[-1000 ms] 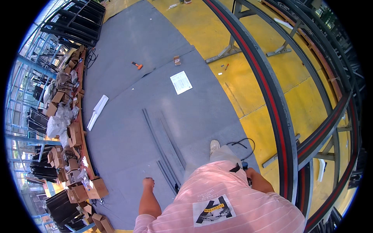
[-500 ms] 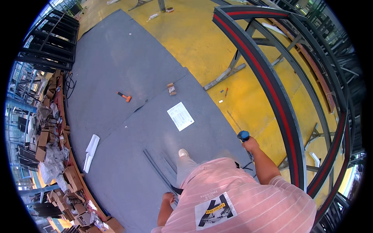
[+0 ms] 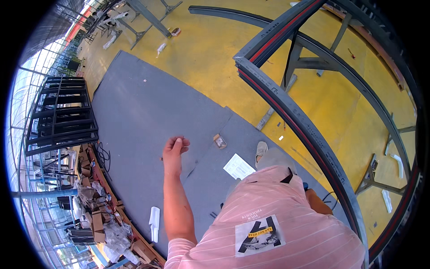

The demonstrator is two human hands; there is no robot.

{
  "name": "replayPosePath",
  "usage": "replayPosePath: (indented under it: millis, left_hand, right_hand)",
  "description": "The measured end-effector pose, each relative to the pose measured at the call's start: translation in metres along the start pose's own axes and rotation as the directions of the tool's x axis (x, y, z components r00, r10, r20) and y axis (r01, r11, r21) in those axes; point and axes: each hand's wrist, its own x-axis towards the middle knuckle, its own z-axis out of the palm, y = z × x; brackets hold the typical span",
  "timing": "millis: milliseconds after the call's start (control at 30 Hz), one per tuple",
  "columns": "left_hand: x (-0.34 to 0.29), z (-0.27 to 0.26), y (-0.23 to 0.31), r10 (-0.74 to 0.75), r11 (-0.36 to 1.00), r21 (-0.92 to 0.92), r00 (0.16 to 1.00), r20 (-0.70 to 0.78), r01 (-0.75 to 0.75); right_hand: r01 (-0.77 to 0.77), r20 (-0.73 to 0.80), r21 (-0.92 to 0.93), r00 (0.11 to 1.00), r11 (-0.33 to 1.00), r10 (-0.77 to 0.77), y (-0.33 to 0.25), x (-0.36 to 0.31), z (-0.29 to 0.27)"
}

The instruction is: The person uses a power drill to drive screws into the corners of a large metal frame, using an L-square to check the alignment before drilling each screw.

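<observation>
My left hand (image 3: 175, 150) is raised ahead of me over the grey floor mat (image 3: 148, 112), its fingers curled in and thumb on top. Whatever they hold, if anything, is too small to make out. A speck of orange beside the wrist belongs to the hammer (image 3: 161, 158), otherwise covered by the hand. Low at my right side, my right hand (image 3: 310, 194) is mostly hidden by my shirt. The blue end of a hand tool (image 3: 305, 185) shows at it. A printed paper sheet (image 3: 239, 167) and a small open cardboard box (image 3: 219, 141) lie between my hands.
A large curved dark frame with a red strip (image 3: 295, 103) rests on metal stands (image 3: 313, 63) along my right. Dark frames (image 3: 62, 112) stand at the left, near a bench heaped with cardboard boxes and plastic wrap (image 3: 105, 219). A white rolled sheet (image 3: 154, 224) lies on the mat.
My left hand has risen from the dark strips by my leg and reached forward over the hammer. I have stepped forward, nearer the frame's corner; my right hand is now largely behind my body.
</observation>
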Motion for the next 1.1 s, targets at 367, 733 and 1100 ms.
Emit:
replayPosePath:
  millis: [367,733,1100]
  left_hand:
    - [0.187,0.219,0.200,0.005,0.919,0.239,0.617,0.787,-0.313]
    - [0.318,0.330,0.235,-0.130,0.827,-0.085,-0.337,0.933,-0.555]
    - [0.285,0.339,0.255,-0.066,0.280,-0.793,-0.835,0.546,-0.541]
  right_hand:
    - [-0.110,0.056,0.583,0.994,0.805,0.095,-0.165,-0.014,-0.046]
    - [-0.150,0.196,0.980,0.798,-0.127,0.570,-0.358,-0.120,-0.020]
    - [-0.182,0.336,0.936,0.714,-0.300,0.615,-0.564,-0.183,0.035]
